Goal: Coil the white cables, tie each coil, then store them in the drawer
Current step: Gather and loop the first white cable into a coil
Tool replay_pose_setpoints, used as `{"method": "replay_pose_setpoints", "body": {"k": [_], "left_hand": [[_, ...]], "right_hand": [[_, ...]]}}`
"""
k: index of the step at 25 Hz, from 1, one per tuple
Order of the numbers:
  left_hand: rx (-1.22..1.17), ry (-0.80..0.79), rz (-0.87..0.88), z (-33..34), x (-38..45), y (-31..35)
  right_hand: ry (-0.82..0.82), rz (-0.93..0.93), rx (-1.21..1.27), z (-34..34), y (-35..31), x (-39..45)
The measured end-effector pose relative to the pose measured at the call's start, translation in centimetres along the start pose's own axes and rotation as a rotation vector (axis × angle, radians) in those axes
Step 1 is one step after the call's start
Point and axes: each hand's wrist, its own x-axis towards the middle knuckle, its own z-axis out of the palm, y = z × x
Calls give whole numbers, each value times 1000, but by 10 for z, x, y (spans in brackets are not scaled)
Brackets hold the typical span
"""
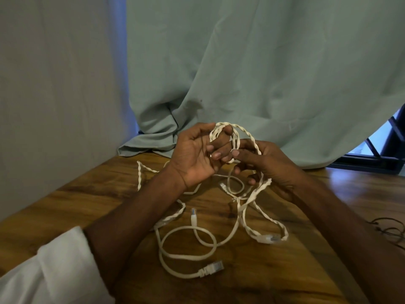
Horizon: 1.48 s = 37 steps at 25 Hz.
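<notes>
While our left hand (192, 154) and right hand (269, 165) both grip 1 twisted cable (245, 132) above the table (87, 194), loops raised, 1 smooth cable (188, 244) lying loose below.

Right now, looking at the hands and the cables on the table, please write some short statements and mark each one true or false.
1. Both hands hold loops of the twisted white cable above the table. True: the left hand and the right hand both grip it.
2. A smooth white cable with plugs on its ends lies loose on the wooden table. True.
3. Every cable is already coiled and tied. False: cable lies spread out over the table, and no tie is visible.
4. An open drawer is visible beside the cables. False: no drawer shows in this view.
5. A pale green curtain hangs behind the table. True.
</notes>
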Motion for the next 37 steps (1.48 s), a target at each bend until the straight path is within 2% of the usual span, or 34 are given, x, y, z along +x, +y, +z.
{"method": "replay_pose_setpoints", "body": {"k": [3, 5, 7, 9, 13, 16, 18, 22, 27, 31, 33, 35, 37], "left_hand": [[32, 3, -7, 1, 0, -3], [9, 21, 21, 5, 1, -1], [16, 36, 54, 6, 2, 6], [128, 45, 54, 5, 3, 9], [329, 117, 20, -2, 2, 10], [329, 75, -21, 0, -2, 13], [269, 29, -38, 3, -3, 12], [125, 43, 45, 1, 1, 14], [98, 206, 162, 0, 2, 16], [55, 269, 309, -3, 9, 10], [241, 305, 364, -3, 10, 7], [630, 366, 401, 2, 10, 1], [1013, 354, 441, 6, 8, -5]], "right_hand": [[-84, -11, 15, -6, -2, 0], [-92, -10, -65, -5, 2, 0], [-62, 18, -152, 1, 11, 2], [-41, 39, -101, 3, 15, 2], [77, -65, 26, -9, 4, 5], [195, -67, 3, -15, 6, 7], [218, -35, -46, -17, 8, 7], [48, 14, -184, -10, 10, 2], [-124, 46, -325, 5, 4, 0], [-234, 125, -277, 13, 4, -1], [-275, 179, -140, 13, 4, 0], [-321, 233, -14, 14, 1, -1], [-348, 310, 62, 12, -3, -2]]}}
